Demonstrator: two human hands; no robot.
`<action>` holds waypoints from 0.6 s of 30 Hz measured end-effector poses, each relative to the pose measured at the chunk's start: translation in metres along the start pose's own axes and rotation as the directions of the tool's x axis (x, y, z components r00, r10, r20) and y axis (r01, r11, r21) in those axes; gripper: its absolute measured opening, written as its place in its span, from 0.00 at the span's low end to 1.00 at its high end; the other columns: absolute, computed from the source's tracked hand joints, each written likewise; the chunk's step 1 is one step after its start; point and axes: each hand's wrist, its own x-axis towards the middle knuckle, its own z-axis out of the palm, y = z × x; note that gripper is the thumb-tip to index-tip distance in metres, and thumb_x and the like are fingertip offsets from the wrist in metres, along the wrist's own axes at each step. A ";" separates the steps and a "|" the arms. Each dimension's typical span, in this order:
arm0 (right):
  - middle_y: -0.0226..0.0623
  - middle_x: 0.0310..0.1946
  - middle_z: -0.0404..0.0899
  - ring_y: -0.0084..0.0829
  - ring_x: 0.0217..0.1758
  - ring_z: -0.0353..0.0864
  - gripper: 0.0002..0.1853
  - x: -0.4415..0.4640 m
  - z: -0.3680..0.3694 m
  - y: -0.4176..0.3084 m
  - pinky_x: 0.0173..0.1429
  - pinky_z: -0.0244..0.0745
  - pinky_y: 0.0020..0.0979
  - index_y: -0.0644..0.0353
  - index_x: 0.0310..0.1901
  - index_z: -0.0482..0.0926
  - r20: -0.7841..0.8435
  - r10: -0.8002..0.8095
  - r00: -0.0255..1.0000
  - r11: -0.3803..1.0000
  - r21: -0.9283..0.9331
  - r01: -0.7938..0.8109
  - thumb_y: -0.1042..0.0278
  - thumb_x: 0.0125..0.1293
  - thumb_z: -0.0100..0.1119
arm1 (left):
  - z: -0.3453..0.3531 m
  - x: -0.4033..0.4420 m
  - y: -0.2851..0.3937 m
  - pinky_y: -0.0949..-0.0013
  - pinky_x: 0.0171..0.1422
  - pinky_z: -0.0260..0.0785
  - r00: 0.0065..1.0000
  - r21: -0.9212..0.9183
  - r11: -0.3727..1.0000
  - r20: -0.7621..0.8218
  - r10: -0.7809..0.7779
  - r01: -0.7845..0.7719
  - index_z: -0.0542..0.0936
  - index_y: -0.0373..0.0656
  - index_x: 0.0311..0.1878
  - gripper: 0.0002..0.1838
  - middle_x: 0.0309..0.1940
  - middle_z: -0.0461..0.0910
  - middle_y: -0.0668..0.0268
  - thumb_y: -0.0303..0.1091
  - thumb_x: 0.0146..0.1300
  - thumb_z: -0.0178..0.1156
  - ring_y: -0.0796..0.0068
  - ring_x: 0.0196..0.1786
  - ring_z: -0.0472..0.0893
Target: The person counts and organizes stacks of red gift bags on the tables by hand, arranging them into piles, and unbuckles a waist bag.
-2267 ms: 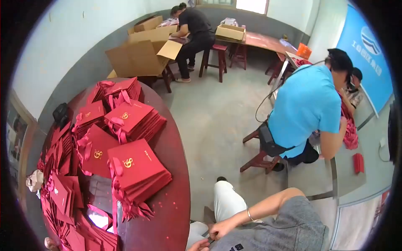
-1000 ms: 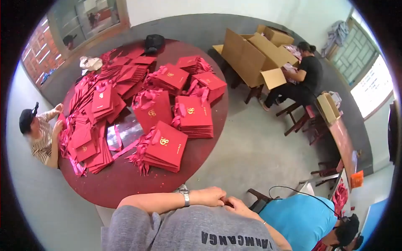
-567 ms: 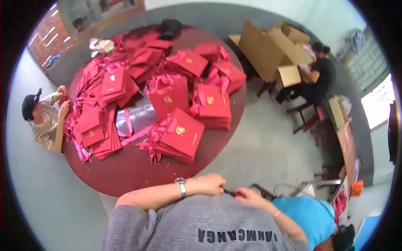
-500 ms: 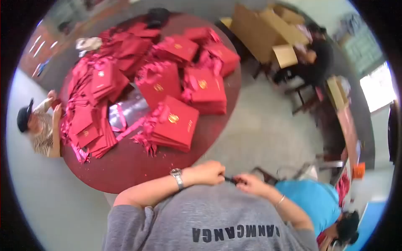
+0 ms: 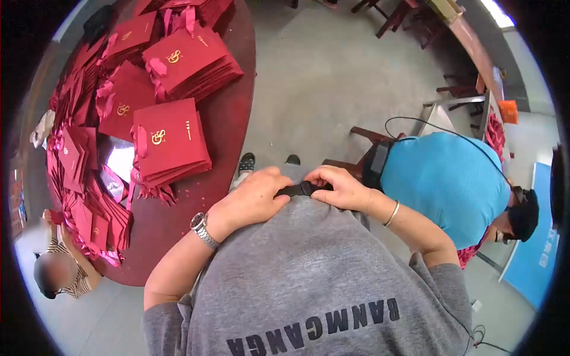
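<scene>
At the front of my waist, a black strap (image 5: 291, 190) with a dark buckle (image 5: 306, 188) runs between my two hands. My left hand (image 5: 258, 193), with a silver watch on its wrist, grips the strap's left part between thumb and fingers. On the buckle's other side, my right hand (image 5: 341, 185), wearing a bangle, pinches the strap close to the buckle. The hem of my grey shirt (image 5: 314, 255) lies just under both hands. The ends of the strap are hidden.
On my left, a dark red round table (image 5: 228, 124) bears stacks of red gift bags (image 5: 172, 139) with pink ribbons. A person in a striped top (image 5: 77, 270) is at its far side. A person in a blue shirt (image 5: 445, 184) sits close on my right, by a wooden stool (image 5: 371, 139).
My view has turned right and further down, so the table now lies more to the left. My hands stay at my waist, and the strap and buckle show more plainly.
</scene>
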 end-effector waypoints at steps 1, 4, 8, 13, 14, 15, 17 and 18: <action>0.37 0.38 0.76 0.29 0.42 0.75 0.20 -0.002 -0.003 0.002 0.49 0.73 0.31 0.62 0.49 0.75 0.031 -0.018 0.999 0.999 0.043 0.016 0.69 0.53 0.65 | 0.001 0.002 0.003 0.58 0.47 0.70 1.000 0.032 0.999 0.012 -0.009 0.009 0.79 0.38 0.46 0.14 0.36 0.75 0.54 0.30 0.57 0.60 0.54 0.43 0.77; 0.37 0.40 0.75 0.30 0.45 0.75 0.20 -0.009 -0.012 0.001 0.51 0.72 0.30 0.62 0.51 0.75 0.081 -0.046 0.996 0.998 -0.043 0.049 0.68 0.55 0.65 | 0.013 0.003 0.003 0.55 0.49 0.69 0.999 0.110 0.994 -0.041 0.027 -0.022 0.79 0.39 0.43 0.10 0.35 0.75 0.54 0.30 0.58 0.58 0.53 0.43 0.77; 0.38 0.42 0.75 0.30 0.46 0.74 0.22 -0.031 -0.017 0.011 0.53 0.72 0.30 0.62 0.52 0.74 0.040 0.018 0.999 1.000 0.000 -0.018 0.67 0.57 0.65 | 0.024 0.004 0.003 0.51 0.49 0.69 0.987 0.185 0.982 -0.144 0.065 -0.038 0.77 0.40 0.35 0.04 0.33 0.75 0.55 0.29 0.60 0.55 0.53 0.42 0.77; 0.36 0.49 0.74 0.27 0.49 0.73 0.24 -0.047 -0.017 0.021 0.56 0.71 0.32 0.62 0.56 0.72 0.054 0.238 0.970 0.936 0.253 -0.244 0.61 0.60 0.64 | 0.020 0.004 0.008 0.55 0.47 0.70 0.989 0.224 0.973 -0.119 0.083 -0.055 0.77 0.37 0.38 0.06 0.34 0.75 0.54 0.28 0.58 0.58 0.52 0.41 0.77; 0.36 0.49 0.74 0.27 0.49 0.73 0.24 -0.048 -0.017 0.024 0.56 0.71 0.32 0.62 0.56 0.72 0.055 0.243 0.969 0.933 0.259 -0.249 0.61 0.60 0.64 | 0.018 0.002 0.009 0.58 0.46 0.72 0.991 0.252 0.966 -0.111 0.080 -0.050 0.78 0.36 0.43 0.11 0.37 0.76 0.53 0.27 0.57 0.60 0.52 0.40 0.78; 0.35 0.49 0.74 0.25 0.50 0.72 0.24 -0.048 -0.018 0.027 0.56 0.70 0.31 0.62 0.56 0.72 0.000 0.200 0.980 0.954 0.229 -0.195 0.61 0.61 0.63 | 0.016 -0.001 0.008 0.58 0.46 0.72 0.991 0.251 0.967 -0.107 0.078 -0.049 0.78 0.36 0.43 0.11 0.37 0.76 0.53 0.27 0.57 0.60 0.52 0.40 0.78; 0.33 0.48 0.75 0.22 0.49 0.71 0.23 -0.043 -0.019 0.030 0.55 0.69 0.27 0.62 0.56 0.72 -0.148 0.079 0.986 0.981 0.185 -0.050 0.60 0.62 0.63 | 0.009 -0.016 0.001 0.63 0.46 0.73 0.973 0.080 0.997 -0.230 0.026 -0.008 0.78 0.36 0.46 0.12 0.38 0.78 0.54 0.27 0.58 0.60 0.58 0.40 0.79; 0.32 0.46 0.76 0.22 0.48 0.72 0.22 -0.038 -0.024 0.022 0.55 0.70 0.26 0.63 0.56 0.73 -0.178 0.066 0.982 0.981 0.191 -0.032 0.62 0.64 0.61 | 0.007 -0.029 -0.001 0.63 0.46 0.73 0.972 0.085 0.996 -0.234 0.013 0.007 0.78 0.36 0.46 0.12 0.38 0.78 0.54 0.27 0.58 0.60 0.58 0.40 0.79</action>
